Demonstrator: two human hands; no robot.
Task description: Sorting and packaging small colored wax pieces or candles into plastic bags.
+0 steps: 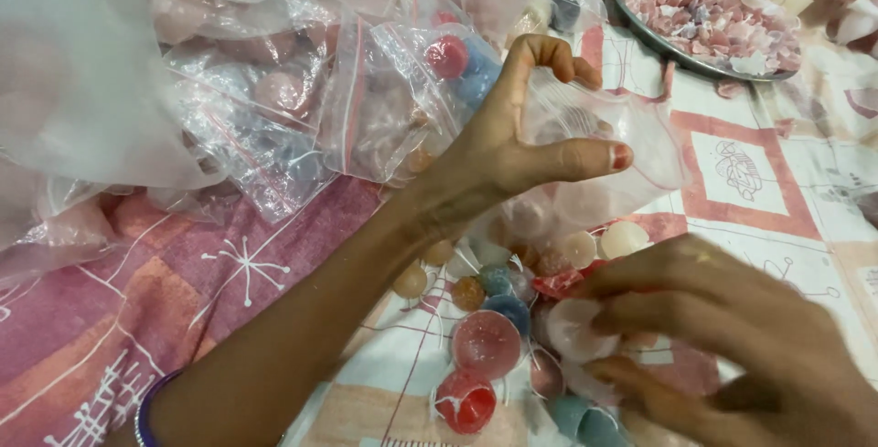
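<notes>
Clear plastic zip bag, crinkled, pinched open by left hand; right hand grasps 1 pale round wax candle over colourful candles.

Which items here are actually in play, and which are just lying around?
In play: left hand holding open a clear zip bag; right hand gripping a pale wax piece; loose coloured wax pieces.
Lying about: filled zip bags; metal tray of pink chips; patterned cloth.

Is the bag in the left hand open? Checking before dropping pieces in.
Open: the left hand spreads the clear bag's mouth.
</notes>
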